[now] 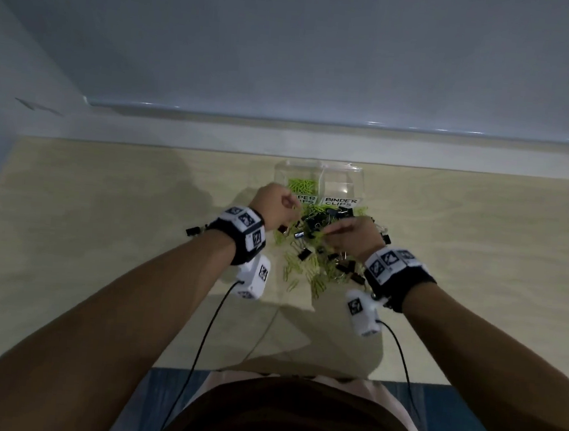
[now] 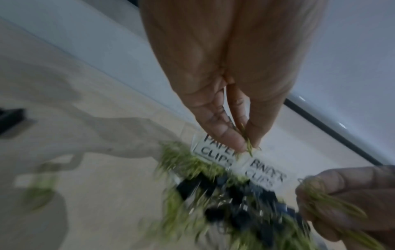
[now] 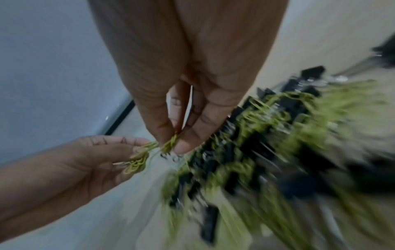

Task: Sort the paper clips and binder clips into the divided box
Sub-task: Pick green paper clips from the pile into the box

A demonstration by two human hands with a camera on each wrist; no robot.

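Note:
A clear divided box (image 1: 358,177) stands at the back of the table, with labels reading PAPER CLIPS (image 2: 215,152) and BINDER CLIPS (image 1: 341,202). Green paper clips (image 1: 301,184) lie in its left compartment; the right one looks bare. In front of the box a mixed pile (image 1: 321,253) of green paper clips and black binder clips spreads over the table. My left hand (image 1: 285,205) (image 2: 248,143) pinches a few green paper clips just before the PAPER CLIPS label. My right hand (image 1: 335,231) (image 3: 173,145) hovers over the pile and pinches a small bunch of green paper clips (image 3: 170,144).
One black binder clip (image 1: 194,230) lies apart, left of my left wrist. The wooden table (image 1: 102,233) ends at a pale wall behind the box. Cables (image 1: 211,329) hang from both wrist cameras toward my body.

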